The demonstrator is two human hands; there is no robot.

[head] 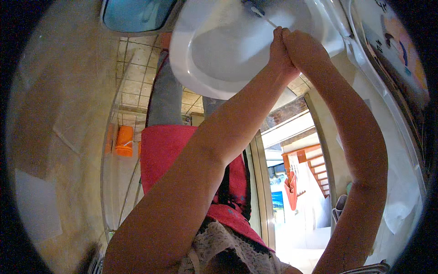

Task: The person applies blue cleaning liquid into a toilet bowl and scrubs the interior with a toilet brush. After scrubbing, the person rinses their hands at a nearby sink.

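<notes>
A white washbasin (219,77) lies before me at the top of the view. Over its right part, my left hand (281,56) and my right hand (304,48) are pressed together, fingers curled. A thin white stick (268,20), perhaps a toothbrush, slants from the fingertips up and left to a small rounded end near the dark drain area. It meets the fingertips of my left hand; whether my right hand also grips it is hidden. My forearms reach in from the lower left and lower right.
A blue-tinted, dark-rimmed surface (137,15) is at the upper left. Tiled floor (137,68) shows below the basin, with an orange rolled item (124,141) at the left. A bright doorway with a wooden staircase (316,164) is at the lower right. A wall edges the right side.
</notes>
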